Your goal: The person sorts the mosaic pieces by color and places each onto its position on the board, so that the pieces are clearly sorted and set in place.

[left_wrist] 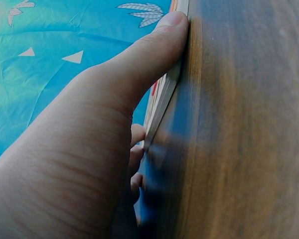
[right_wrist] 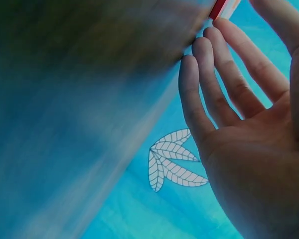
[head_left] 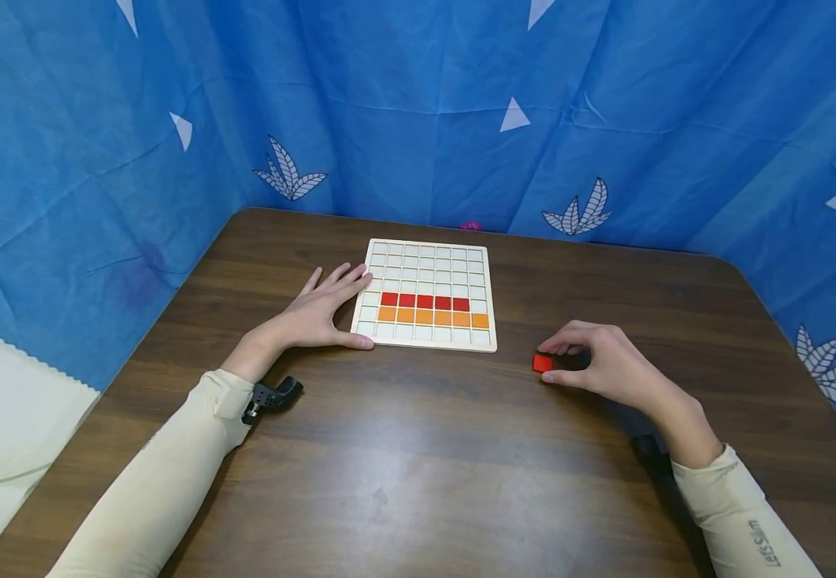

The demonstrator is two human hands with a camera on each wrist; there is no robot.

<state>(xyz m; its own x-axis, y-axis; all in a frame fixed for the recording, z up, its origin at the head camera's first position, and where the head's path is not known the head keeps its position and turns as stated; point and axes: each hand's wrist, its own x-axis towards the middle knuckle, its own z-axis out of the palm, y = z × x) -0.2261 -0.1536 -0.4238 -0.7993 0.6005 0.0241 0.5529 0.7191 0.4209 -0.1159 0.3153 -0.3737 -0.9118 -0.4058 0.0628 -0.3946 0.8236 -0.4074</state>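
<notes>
A pale wooden board with a square grid lies flat on the table. One row holds several dark red square tiles, and the row nearer me holds several orange ones. My left hand spreads its fingers against the board's left edge, its thumb at the near left corner. In the left wrist view that thumb lies along the board's side. Right of the board, my right hand pinches a bright red square tile between thumb and forefinger, at the tabletop. The thumb tip is out of the right wrist view.
The dark brown wooden table has a blue curtain with white leaf and triangle prints along its far side and both flanks. White cloth hangs beyond the left edge. A black strap mount sits at my left wrist.
</notes>
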